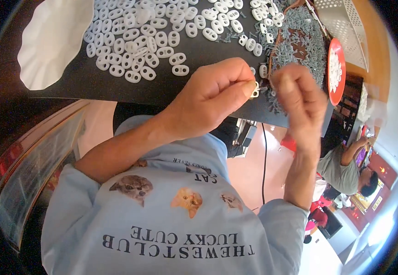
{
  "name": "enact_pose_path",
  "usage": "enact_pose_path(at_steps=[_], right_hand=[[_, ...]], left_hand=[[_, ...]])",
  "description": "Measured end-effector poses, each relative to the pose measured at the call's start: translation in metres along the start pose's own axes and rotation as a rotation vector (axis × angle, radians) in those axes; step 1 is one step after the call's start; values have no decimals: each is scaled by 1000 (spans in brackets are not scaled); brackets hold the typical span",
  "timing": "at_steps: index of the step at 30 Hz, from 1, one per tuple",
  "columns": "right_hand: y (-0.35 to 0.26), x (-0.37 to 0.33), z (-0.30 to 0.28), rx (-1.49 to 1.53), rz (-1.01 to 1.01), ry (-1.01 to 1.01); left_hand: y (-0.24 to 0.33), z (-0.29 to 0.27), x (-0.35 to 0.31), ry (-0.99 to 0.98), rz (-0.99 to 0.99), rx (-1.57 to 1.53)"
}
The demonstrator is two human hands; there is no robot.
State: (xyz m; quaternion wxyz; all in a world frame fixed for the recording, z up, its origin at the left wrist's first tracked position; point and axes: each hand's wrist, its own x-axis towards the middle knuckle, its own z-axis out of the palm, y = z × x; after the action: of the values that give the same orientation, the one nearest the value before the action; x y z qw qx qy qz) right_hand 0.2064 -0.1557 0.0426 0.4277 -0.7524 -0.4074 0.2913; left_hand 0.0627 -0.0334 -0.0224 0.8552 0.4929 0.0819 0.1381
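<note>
Just above the table's front edge, my left hand (222, 94) pinches a small white plastic cord-lock piece (255, 90) between thumb and forefinger. A little coil spring (263, 89) sticks out beside it, toward my right hand. My right hand (300, 94) is slightly blurred, its fingers curled in a pinch, a short way right of the piece. Whatever those fingers hold is hidden. Beyond my left hand, many white oval two-hole cord-lock pieces (147, 73) lie spread. A heap of small grey springs (295, 34) lies behind my right hand.
A white scalloped tray (54, 46) stands at the left of the dark table (93, 87). On the right are a red plate (336, 94) of small white parts and a white perforated basket (345, 27). Another person (345, 172) sits farther right. A black cable (264, 169) hangs below the table.
</note>
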Motion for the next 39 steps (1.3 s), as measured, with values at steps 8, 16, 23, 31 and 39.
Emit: enact_pose_path(at_steps=[8,16,23,31,39], right_hand=[[38,43,-61,-555,-132,103],[65,67,-88,-793,-320,-11],[58,53,-83,-815,-338,-149],[61,43,-97,-802,-240,-60],[75,65,-103,-888,-361,-6]], left_hand=[[5,1,-1,1,-53,45],[4,2,-2,4,-42,61],[5,3,-2,14,-41,-5],[-1,4,-1,11,4,97],[1,4,-2,9,-4,53]])
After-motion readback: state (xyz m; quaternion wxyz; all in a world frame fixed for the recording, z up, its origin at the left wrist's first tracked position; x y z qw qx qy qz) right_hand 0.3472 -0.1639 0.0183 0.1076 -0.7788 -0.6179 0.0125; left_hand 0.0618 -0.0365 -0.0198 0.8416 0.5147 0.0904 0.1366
